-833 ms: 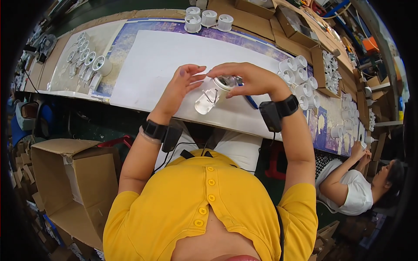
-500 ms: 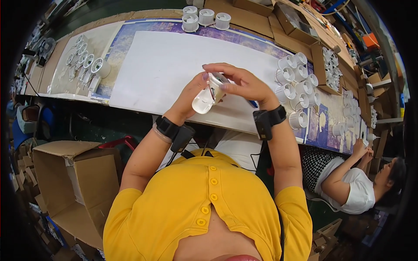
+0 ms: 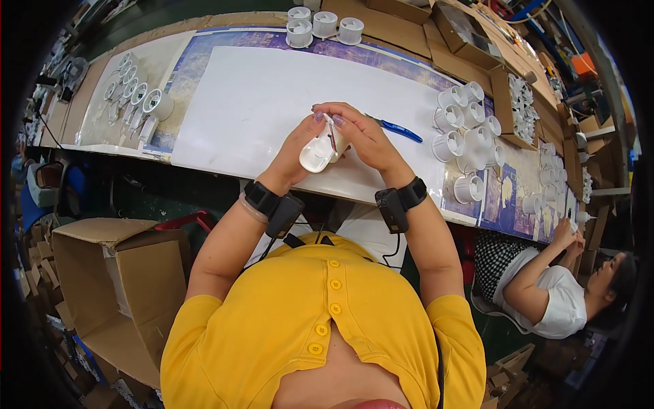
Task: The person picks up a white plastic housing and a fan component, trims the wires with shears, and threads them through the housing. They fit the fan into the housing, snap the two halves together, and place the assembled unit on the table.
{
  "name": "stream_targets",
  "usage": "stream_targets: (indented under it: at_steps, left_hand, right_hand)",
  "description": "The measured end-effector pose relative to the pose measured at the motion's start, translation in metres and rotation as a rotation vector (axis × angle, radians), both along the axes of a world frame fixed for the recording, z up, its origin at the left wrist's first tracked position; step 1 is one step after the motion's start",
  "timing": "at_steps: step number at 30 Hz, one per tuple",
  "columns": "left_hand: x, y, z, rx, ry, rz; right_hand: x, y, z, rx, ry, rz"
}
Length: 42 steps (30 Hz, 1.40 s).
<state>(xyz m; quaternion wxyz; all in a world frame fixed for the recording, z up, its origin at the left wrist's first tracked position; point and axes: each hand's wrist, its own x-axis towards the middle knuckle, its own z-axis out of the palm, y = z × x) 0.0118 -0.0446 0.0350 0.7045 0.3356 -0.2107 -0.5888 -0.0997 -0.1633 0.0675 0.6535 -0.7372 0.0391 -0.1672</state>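
Above the near middle of the white sheet, both my hands are closed around a white plastic housing point(image 3: 315, 156) with a rounded lower end. Thin dark and reddish wires run along its side. My left hand point(image 3: 297, 148) grips it from the left, thumb near the top. Wrapped over the upper end and right side is my right hand point(image 3: 368, 144), its thumb pressed close to the left thumb. The fingers hide most of the housing's top. To the right of my right hand lies a pair of blue-handled pliers or cutters point(image 3: 402, 129), its tip partly hidden.
White round housings point(image 3: 448, 144) stand in a cluster on the right, several more point(image 3: 324, 24) at the back. A row of similar parts with boards point(image 3: 155, 103) sits at left. An open cardboard box point(image 3: 146, 293) stands lower left. A co-worker point(image 3: 545, 293) sits at right.
My right hand has moved inward and closed over the top of the housing, covering the open end seen before. The blue-handled tool has come into view beside it.
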Motion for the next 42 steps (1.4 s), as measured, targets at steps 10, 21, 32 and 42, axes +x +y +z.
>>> stream_targets:
  at_steps: [10, 21, 32, 42]
  left_hand:
    - [-0.006, -0.002, -0.004, 0.005, -0.080, 0.049]
    - [-0.001, 0.000, 0.002, 0.007, -0.514, 0.223]
    - [0.006, -0.005, -0.005, 0.068, -0.501, 0.302]
    - [0.004, -0.004, -0.003, 0.047, -0.494, 0.239]
  right_hand:
    - [-0.003, -0.001, -0.001, 0.151, 0.071, 0.022]
    - [-0.030, -0.015, 0.009, 0.047, 0.192, -0.261]
    - [-0.040, 0.001, 0.044, -0.316, 0.217, -0.126]
    - [-0.033, -0.008, 0.015, 0.406, 0.049, -0.187]
